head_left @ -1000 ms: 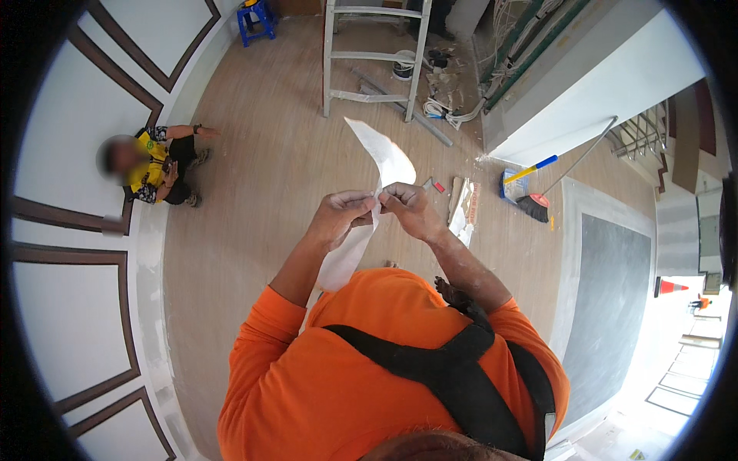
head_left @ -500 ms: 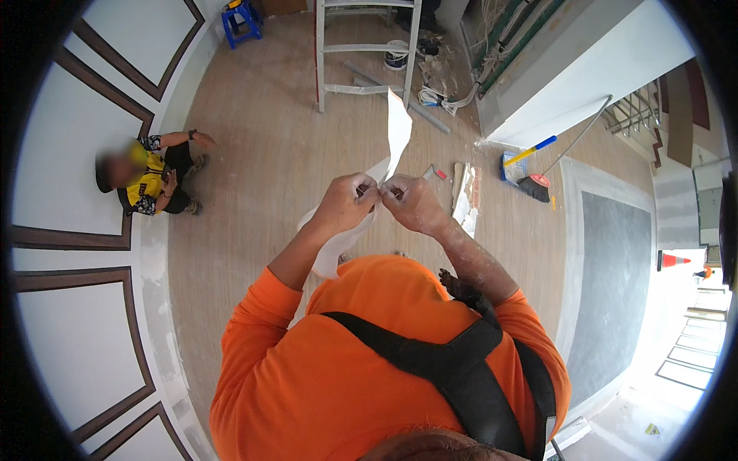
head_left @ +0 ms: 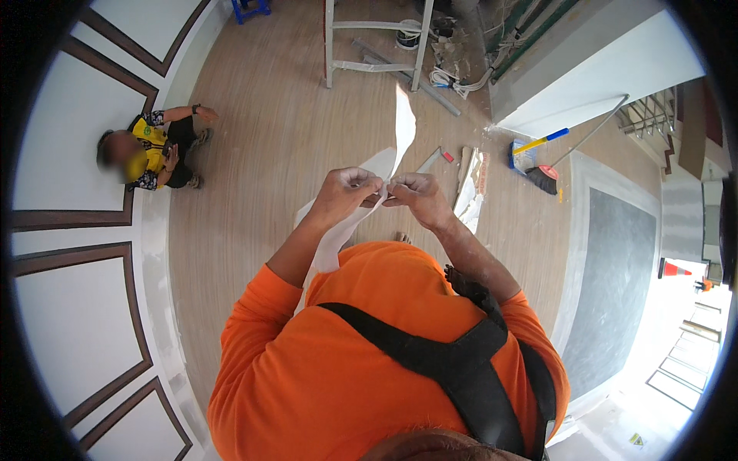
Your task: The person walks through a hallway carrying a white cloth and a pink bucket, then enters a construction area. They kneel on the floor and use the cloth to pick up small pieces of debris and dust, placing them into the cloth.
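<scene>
My left hand (head_left: 347, 189) and my right hand (head_left: 416, 194) meet in front of my chest, both pinching a long white strip of paper-like sheet (head_left: 402, 127). One end of the strip stands up beyond my fingers; the other end hangs down past my left forearm (head_left: 332, 238). My fingertips almost touch each other at the pinch. I wear an orange shirt with a black strap across it.
Far below on the wood floor, a person in yellow (head_left: 157, 150) sits against the white panelled wall. A metal ladder frame (head_left: 377, 46) stands at the top. A broom with dustpan (head_left: 550, 165) and scattered white scraps (head_left: 470, 184) lie to the right.
The upright end of the strip has turned edge-on and looks narrower. My hands stay together at the pinch while the view shifts slightly.
</scene>
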### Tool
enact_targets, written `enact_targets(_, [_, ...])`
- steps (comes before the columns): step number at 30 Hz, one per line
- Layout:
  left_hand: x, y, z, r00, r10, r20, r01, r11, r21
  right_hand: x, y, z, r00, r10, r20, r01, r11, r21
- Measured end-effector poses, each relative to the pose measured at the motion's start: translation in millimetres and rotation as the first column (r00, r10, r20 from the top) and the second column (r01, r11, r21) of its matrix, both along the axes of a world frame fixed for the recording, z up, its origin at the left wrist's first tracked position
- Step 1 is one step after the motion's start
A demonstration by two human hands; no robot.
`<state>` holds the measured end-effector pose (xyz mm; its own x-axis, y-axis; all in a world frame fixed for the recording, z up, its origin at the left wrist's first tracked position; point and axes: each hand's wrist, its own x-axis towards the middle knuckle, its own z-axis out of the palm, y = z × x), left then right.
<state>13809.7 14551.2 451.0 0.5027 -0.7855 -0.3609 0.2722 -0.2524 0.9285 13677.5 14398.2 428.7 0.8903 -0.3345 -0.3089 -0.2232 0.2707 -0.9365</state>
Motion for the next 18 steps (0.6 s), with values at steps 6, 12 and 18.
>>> enact_targets(6, [-4.4,9.1,-24.5,0.963,-0.079,0.258,0.068,0.996,0.049,2.7,1.3,-36.5,0.999,0.048,0.014,-0.049,0.971,0.234])
enact_targets(12, [-12.6,13.6,-25.6,0.99,0.083,0.117,-0.098,0.987,0.131,4.6,6.3,-33.4,0.997,0.07,-0.046,-0.048,0.929,0.366])
enact_targets(18, [-12.2,11.1,-20.4,0.98,0.122,0.155,-0.137,0.987,0.089,12.1,5.6,-37.1,0.987,0.143,-0.066,-0.105,0.91,0.402])
